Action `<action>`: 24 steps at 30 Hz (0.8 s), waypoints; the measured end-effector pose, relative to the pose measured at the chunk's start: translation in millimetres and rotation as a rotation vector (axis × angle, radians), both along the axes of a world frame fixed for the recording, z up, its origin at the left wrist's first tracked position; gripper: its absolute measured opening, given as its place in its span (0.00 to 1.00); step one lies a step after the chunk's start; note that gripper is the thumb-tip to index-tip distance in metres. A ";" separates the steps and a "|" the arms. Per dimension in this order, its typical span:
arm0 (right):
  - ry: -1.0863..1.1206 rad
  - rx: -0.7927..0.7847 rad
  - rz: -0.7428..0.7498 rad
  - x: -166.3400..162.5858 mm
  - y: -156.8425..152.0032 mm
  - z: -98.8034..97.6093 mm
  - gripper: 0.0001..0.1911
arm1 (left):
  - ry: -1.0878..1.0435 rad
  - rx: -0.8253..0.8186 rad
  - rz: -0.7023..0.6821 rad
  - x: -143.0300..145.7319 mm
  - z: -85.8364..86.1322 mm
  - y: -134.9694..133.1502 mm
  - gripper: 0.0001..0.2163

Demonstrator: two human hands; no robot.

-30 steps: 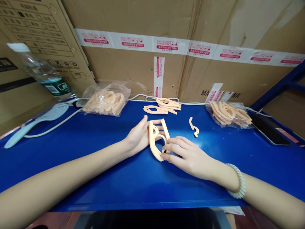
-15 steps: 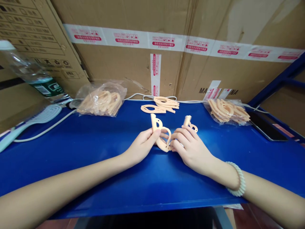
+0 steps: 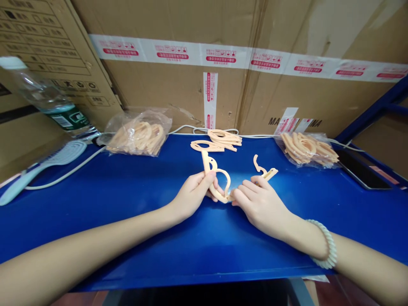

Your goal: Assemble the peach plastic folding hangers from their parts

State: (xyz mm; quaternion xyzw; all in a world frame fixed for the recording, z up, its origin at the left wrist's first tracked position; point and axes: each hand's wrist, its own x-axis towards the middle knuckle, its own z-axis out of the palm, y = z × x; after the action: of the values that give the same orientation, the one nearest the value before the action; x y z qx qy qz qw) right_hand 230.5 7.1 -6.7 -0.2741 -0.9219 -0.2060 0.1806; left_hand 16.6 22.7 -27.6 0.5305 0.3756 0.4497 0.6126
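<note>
A peach plastic folding clothes hanger (image 3: pixel 227 180) is held in front of me, above the blue table. My left hand (image 3: pixel 194 193) pinches its left arm, thumb on top; a loop and a smaller holed part show beyond the fingers. Around the right part of the hanger my right hand (image 3: pixel 258 199) is closed, its fingers hiding the middle. Past those fingers stick out a curved hook and a straight end. Behind the hands lie several more folded peach hangers (image 3: pixel 207 146) in a loose pile.
Clear bags of peach hangers stand at back left (image 3: pixel 138 134) and back right (image 3: pixel 309 148). A water bottle (image 3: pixel 51 97), a pale blue hairbrush (image 3: pixel 47 168) and a white cable (image 3: pixel 70 172) are left. A phone (image 3: pixel 361 170) lies right. Cardboard boxes (image 3: pixel 178 93) wall the back.
My right hand has turned the right part of the hanger outward and down, so its hook and straight end now show. My left hand keeps its hold. The view has shifted slightly.
</note>
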 end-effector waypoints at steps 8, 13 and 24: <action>-0.003 0.001 0.166 -0.3 0.8 0.9 0.19 | -0.085 -0.081 0.033 0.0 2.7 4.8 0.27; 0.100 -0.167 0.156 11.2 14.4 -0.7 0.16 | -0.112 -0.113 0.041 -0.4 4.0 6.1 0.27; 0.054 -0.423 0.123 24.9 28.6 5.6 0.14 | -0.124 -0.110 0.096 0.4 7.3 1.6 0.27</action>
State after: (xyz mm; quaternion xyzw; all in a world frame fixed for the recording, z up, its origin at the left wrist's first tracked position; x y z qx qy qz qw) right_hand 255.4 35.8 -1.0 -0.2544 -0.9543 0.0108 0.1563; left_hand 16.9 24.3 -20.3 0.4487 0.3859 0.4894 0.6405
